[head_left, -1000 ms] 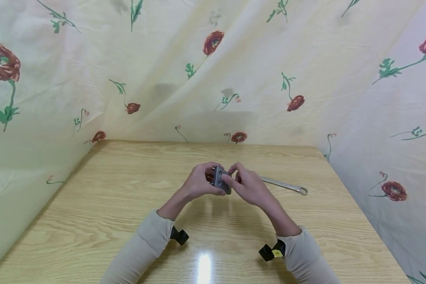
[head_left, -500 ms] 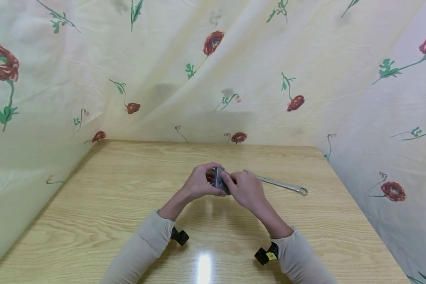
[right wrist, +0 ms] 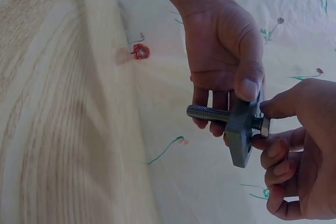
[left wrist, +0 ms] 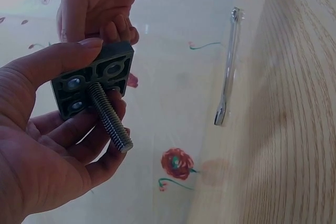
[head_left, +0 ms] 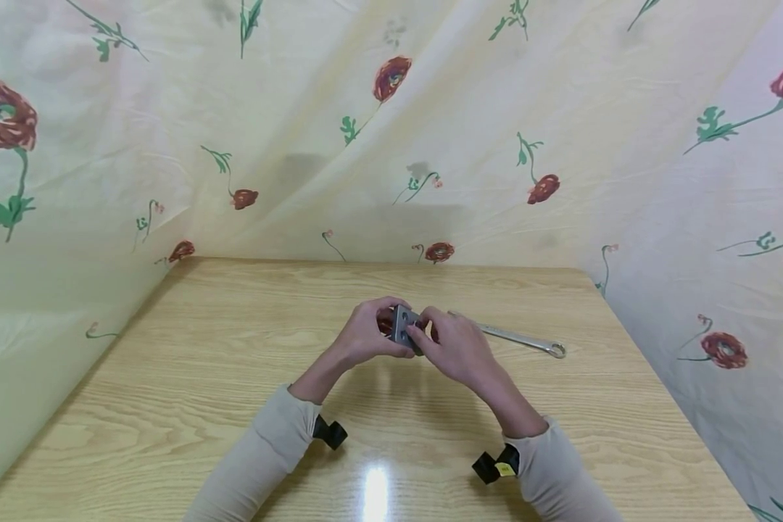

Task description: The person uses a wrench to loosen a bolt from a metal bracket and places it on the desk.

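Note:
My left hand (head_left: 368,335) grips a dark grey square plate (right wrist: 240,135) by its edges, thumb on one side and fingers on the opposite one. The plate has holes near its corners and ribs on the back. A long threaded metal bolt (left wrist: 111,119) runs through its middle, its shank sticking out on the left palm's side. On the other face, the bolt's head (right wrist: 265,127) stands a little off the plate. My right hand (head_left: 457,344) pinches that head between thumb and index finger, the other fingers curled. Both hands hold the parts above the table.
A silver combination wrench (head_left: 522,338) lies on the wooden table (head_left: 202,362), just right of and behind the right hand. Flower-patterned cloth (head_left: 287,167) hangs behind the table and along both sides.
My right hand turned inward over the bolt head with its fingers curling, then turned partly back; its thumb and index finger now pinch the head. The left hand and plate have barely moved.

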Available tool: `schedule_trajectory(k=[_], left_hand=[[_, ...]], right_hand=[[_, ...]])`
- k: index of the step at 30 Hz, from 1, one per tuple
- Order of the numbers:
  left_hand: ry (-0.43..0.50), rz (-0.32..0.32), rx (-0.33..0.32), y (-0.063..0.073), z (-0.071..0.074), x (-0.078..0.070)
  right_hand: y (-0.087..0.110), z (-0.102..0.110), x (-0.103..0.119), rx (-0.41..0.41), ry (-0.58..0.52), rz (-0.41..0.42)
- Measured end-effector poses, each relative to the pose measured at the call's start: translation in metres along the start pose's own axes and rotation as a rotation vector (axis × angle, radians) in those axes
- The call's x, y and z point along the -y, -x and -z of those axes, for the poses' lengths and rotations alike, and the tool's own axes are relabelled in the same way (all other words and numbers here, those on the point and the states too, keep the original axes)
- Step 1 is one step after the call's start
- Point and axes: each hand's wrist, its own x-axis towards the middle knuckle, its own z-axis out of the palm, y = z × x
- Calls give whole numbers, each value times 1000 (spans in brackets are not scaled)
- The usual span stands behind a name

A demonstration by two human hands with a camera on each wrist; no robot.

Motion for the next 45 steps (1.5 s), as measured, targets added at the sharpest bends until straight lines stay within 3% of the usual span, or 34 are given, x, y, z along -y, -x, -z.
schedule_trajectory(k=[7, 16, 24, 28, 32, 37, 41, 45], left_hand=[[-4, 10, 7, -1, 1, 0], [1, -3, 4, 0, 1, -2], [2, -8, 17, 0, 1, -3], [2, -8, 16, 0, 1, -3], [-4, -2, 11, 0, 0, -2], [-8, -4, 2, 0, 0, -1], [-10, -25, 7, 1, -1, -2], [-5, -22, 9, 2, -2, -2]], right_hand=[[0, 5, -3, -44, -34, 101], [-1, 9, -3, -26, -87, 139], [-2, 4, -8, -132, -69, 305], [-2, 2, -9, -154, -64, 345], [-1, 5, -8, -114, -72, 299], [0, 6, -6, -75, -109, 114], [-1, 0, -4, -62, -45, -23], [-1, -6, -2, -44, 19, -86]])
